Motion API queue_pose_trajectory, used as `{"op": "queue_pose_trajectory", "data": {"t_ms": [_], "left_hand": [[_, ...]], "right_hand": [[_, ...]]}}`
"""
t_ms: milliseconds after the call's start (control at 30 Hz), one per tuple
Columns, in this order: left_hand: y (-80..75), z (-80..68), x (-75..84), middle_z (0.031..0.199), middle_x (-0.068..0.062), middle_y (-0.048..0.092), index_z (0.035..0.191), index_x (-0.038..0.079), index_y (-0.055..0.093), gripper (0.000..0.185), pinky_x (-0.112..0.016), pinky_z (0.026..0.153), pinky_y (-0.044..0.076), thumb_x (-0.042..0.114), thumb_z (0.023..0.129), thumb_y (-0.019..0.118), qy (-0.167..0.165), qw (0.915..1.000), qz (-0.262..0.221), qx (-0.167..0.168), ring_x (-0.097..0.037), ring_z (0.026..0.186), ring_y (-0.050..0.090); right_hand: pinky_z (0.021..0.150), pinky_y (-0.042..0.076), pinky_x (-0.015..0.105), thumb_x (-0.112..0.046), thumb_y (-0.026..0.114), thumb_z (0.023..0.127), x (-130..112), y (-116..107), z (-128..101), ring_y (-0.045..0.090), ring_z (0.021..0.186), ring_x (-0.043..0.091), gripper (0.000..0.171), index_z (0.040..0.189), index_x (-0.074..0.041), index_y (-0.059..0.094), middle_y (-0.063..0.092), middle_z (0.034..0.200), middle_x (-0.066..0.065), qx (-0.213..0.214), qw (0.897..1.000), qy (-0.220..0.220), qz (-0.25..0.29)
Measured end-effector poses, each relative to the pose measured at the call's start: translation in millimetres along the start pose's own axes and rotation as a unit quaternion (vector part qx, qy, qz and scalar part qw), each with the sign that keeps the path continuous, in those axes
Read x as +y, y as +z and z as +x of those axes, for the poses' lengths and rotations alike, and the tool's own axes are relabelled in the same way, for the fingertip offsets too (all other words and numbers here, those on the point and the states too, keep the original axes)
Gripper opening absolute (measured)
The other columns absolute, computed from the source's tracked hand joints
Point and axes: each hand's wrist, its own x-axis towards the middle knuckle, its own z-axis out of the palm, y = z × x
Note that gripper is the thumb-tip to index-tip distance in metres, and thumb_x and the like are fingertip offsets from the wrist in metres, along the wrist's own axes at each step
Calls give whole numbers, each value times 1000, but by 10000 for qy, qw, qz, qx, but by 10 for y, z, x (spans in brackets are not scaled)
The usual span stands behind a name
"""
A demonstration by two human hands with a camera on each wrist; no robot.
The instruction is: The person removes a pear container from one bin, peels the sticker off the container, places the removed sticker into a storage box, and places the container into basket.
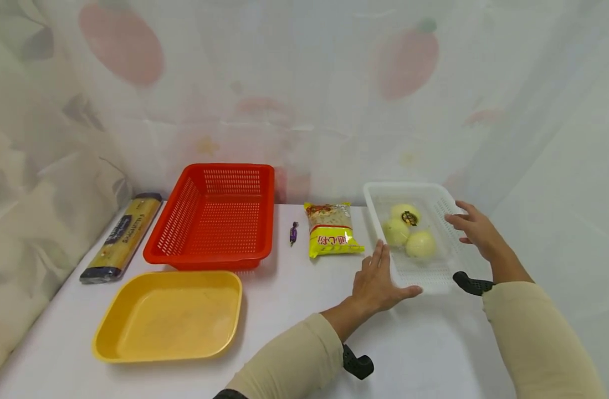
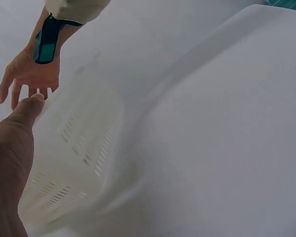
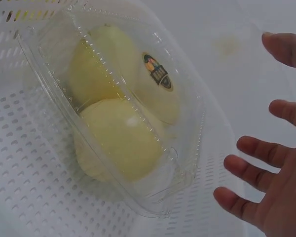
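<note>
Pale, translucent curtain fabric printed with faded red fruit shapes is seen behind a smooth white bench [image 1: 294, 310].

At the left edge of the bench, a long flat packet of spaghetti [image 1: 122, 237] in glossy yellow and dark wrapping is laid lengthwise. Just beside it, toward the back edge, a rectangular red plastic basket [image 1: 215, 216] with perforated walls and floor is placed. In front of that basket, near the front edge, a shallow yellow plastic tray [image 1: 168, 315] with rounded corners and a smooth, unperforated floor is set.

Near the middle of the bench, a small purple wrapped sweet [image 1: 293, 233] is noted, and just beside it a soft yellow bag of pale noodles [image 1: 331, 228].

Toward the right end of the bench, a white perforated plastic basket [image 1: 436, 277] is positioned. Inside it, a clear, ribbed plastic clamshell pack [image 3: 133, 118] is held, containing round pale-yellow fruit, one bearing a small dark sticker.

The left hand [image 1: 380, 281] is laid against the near left corner of the white basket, with fingers straight and the thumb extended along the front rim. The right hand [image 1: 476, 227] is held at the basket's right side, fingers spread and relaxed; whether its fingers touch the rim cannot be told. Nothing is gripped by either hand.
</note>
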Motion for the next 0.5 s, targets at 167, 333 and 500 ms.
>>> {"op": "queue_pose_trajectory", "data": {"t_ms": [167,333,500], "left_hand": [[13,-4,-3,160,9,4,156,18,11,117,-38,97,39,81,70,59,-29,10000,1,-11,-16,132,32],[3,-11,4,160,9,5,156,18,13,116,-36,94,41,81,70,58,-34,10000,33,-9,-15,131,33],[-5,-19,14,160,9,6,156,18,13,116,-35,92,42,81,70,58,-53,10000,54,-11,-15,130,34]], "right_hand": [[99,34,63,-61,51,91,78,22,81,24,132,53,98,155,-10,-2,12,152,32,-339,9979,553,-11],[98,33,65,-62,54,89,149,67,136,19,133,54,103,154,-12,-8,5,153,33,-769,9915,1030,179],[94,37,65,-62,58,87,198,117,173,14,134,55,107,154,-13,-10,3,152,34,-1029,9862,1234,408]]}}
